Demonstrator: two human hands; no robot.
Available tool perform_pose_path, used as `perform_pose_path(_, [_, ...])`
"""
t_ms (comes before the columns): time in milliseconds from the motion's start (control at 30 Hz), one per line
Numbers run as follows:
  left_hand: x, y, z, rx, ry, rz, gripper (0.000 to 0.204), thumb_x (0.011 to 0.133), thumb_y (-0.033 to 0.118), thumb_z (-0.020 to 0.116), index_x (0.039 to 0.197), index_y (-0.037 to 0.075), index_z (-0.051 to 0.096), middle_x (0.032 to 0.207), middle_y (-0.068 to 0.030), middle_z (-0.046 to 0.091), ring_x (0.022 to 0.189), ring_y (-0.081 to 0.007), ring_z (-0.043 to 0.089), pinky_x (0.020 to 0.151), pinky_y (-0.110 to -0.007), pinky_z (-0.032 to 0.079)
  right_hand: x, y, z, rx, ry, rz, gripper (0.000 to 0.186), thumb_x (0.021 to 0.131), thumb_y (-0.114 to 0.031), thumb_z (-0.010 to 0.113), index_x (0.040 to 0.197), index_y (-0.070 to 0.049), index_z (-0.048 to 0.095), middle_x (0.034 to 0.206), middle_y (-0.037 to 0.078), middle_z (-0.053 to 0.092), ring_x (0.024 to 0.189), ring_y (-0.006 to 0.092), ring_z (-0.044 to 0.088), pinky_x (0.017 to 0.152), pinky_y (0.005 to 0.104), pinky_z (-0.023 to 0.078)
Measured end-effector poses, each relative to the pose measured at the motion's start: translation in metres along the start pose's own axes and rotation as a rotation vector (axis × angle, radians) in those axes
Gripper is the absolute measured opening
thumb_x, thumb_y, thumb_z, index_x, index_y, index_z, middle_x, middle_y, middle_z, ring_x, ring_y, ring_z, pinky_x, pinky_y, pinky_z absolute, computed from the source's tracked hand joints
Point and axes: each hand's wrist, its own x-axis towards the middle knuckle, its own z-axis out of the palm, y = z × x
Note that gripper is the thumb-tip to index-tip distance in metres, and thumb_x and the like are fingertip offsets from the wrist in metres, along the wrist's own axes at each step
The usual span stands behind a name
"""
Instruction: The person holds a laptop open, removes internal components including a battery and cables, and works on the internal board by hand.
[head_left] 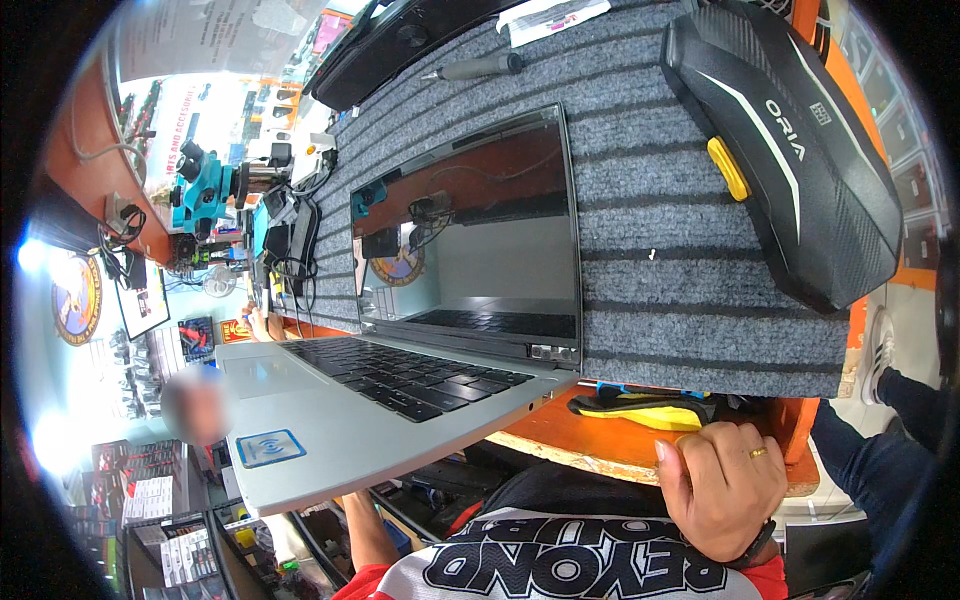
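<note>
We have a grey striped mat (620, 230) under the work, probably there to cushion it. Toward its near edge sits the open laptop (450, 330), its dark screen full of reflections and its silver base jutting out past the mat. Our left forearm (368, 532) runs under that base, so the hidden left hand is likely bracing it; we cannot tell how its fingers sit. Our right hand (722, 490) is drawn into a loose fist with nothing showing in it, perhaps simply resting.

Around us, the black case (790, 160) fills the mat's right end, limiting room there. An orange shelf (560, 432) opens below the mat, and a teal microscope (205, 190) stands at the left. A yellow-and-black tool (650, 412) lies on the shelf; beyond the screen, a screwdriver (475, 68) has the laptop between it and us.
</note>
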Motion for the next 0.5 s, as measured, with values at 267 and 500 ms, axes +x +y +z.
perform_pose_path(267, [0.0024, 0.003, 0.0015, -0.057, -0.019, -0.064, 0.076, 0.085, 0.064, 0.068, 0.138, 0.01, 0.056, 0.136, -0.0099, 0.061, 0.123, -0.032, 0.057, 0.11, -0.053, 0.043, -0.0008, 0.0002, 0.0003, 0.01, 0.007, 0.009, 0.025, 0.082, -0.027, 0.077, 0.081, -0.007, 0.063, 0.078, 0.005, 0.056, 0.062, 0.0207, 0.053, 0.054, 0.036, 0.035])
perform_pose_path(500, [-0.0009, 0.0006, 0.007, -0.051, -0.048, -0.05, 0.072, 0.084, 0.062, 0.069, 0.134, 0.011, 0.059, 0.132, -0.0085, 0.063, 0.12, -0.0304, 0.059, 0.108, -0.051, 0.045, -0.0001, -0.0003, 0.0006, 0.005, 0.01, 0.002, 0.025, 0.082, -0.027, 0.077, 0.08, -0.007, 0.063, 0.078, 0.005, 0.055, 0.061, 0.0206, 0.052, 0.054, 0.0361, 0.034])
